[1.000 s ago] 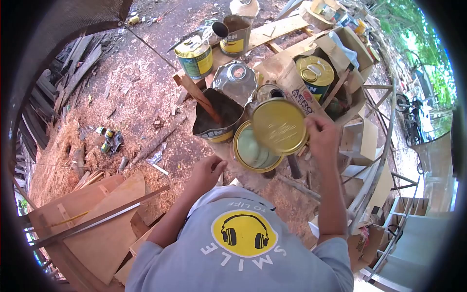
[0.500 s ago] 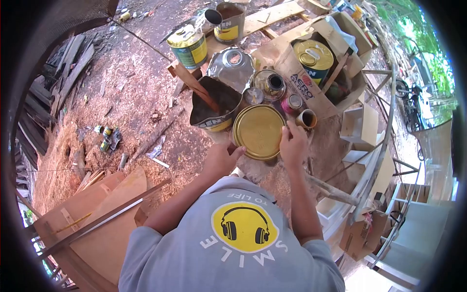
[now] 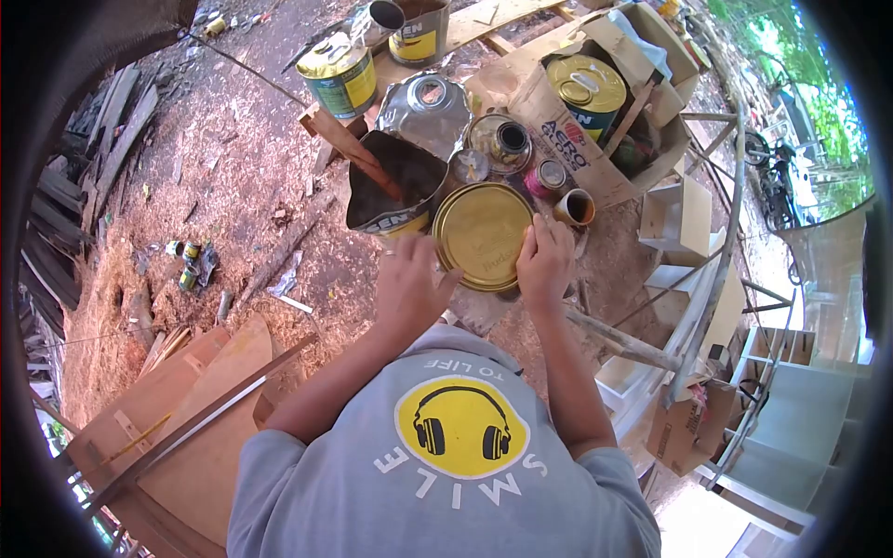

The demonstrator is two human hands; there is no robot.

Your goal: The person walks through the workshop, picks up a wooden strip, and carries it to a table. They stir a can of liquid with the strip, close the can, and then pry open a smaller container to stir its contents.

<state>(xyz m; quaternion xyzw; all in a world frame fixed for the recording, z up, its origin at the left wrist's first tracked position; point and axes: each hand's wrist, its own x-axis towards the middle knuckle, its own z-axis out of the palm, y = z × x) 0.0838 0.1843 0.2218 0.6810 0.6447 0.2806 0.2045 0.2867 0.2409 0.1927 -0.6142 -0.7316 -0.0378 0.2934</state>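
A round tin can with a gold lid [image 3: 485,236] is in front of my chest, seen from above, with faint lettering on its lid. My right hand [image 3: 547,267] grips its right side, fingers at the rim. At the left side my left hand [image 3: 409,284] has its fingers raised and slightly blurred, the thumb close to the lid's edge. Just beyond that hand stands an open, cut-down can [image 3: 398,177] with a wooden stick [image 3: 358,153] leaning in it. A small jar [image 3: 470,166], a pink can [image 3: 545,178] and an open brown-rimmed can [image 3: 575,207] sit behind the lid.
A cardboard box [image 3: 567,139] holds another gold-topped can [image 3: 585,86] at the back right. Further back are a yellow-green can [image 3: 338,77], a clear plastic container [image 3: 425,107] and a yellow-labelled can [image 3: 418,37]. Wooden boards [image 3: 200,391] lie at left; a curved metal rail [image 3: 730,223] runs at right.
My left hand has lifted its fingers from the can's side and now shows higher beside it. My right hand stays on the rim. The whole view has shifted slightly.
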